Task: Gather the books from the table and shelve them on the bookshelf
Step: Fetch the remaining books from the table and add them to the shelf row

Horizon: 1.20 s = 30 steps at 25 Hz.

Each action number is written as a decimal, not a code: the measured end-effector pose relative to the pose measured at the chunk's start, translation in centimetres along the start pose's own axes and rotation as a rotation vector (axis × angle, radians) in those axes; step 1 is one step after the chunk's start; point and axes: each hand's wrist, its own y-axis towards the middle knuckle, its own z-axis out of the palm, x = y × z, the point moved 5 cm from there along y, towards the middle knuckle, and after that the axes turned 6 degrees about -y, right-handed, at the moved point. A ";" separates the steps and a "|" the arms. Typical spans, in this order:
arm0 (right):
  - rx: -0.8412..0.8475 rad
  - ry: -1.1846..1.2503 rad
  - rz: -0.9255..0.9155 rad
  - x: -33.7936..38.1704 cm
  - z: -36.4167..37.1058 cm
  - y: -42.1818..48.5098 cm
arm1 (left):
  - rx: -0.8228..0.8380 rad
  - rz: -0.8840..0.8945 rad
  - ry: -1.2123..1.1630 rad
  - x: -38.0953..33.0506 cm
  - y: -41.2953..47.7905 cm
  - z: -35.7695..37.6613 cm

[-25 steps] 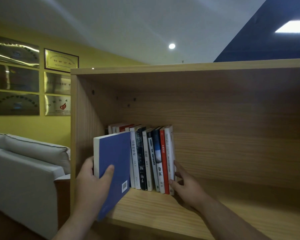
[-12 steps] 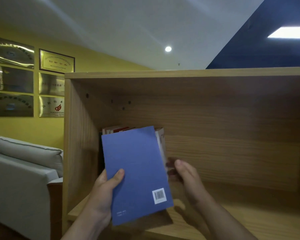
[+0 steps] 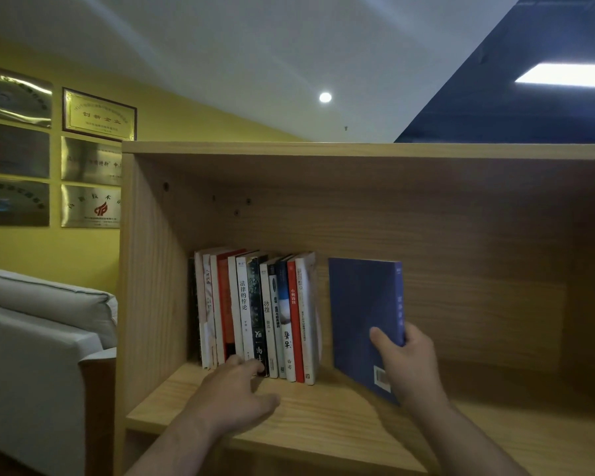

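Centre of the frame: a row of upright books (image 3: 255, 314) stands at the left end of the bookshelf (image 3: 323, 410), with the left hand (image 3: 236, 395) laid loosely spread on the board and its fingertips touching the bases of the middle spines. Right of centre, the right hand (image 3: 409, 365) grips a blue book (image 3: 361, 314) by its spine edge, thumb on the cover, holding it upright and slightly tilted just beside the row with a gap between. Most books appear shelved and this one remains to be closed up; the table is out of view, so any remainder cannot be judged.
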 end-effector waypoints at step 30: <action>0.544 -0.084 -0.029 -3.1 9.9 2.3 | -0.469 0.098 -0.265 -1.5 2.4 -7.7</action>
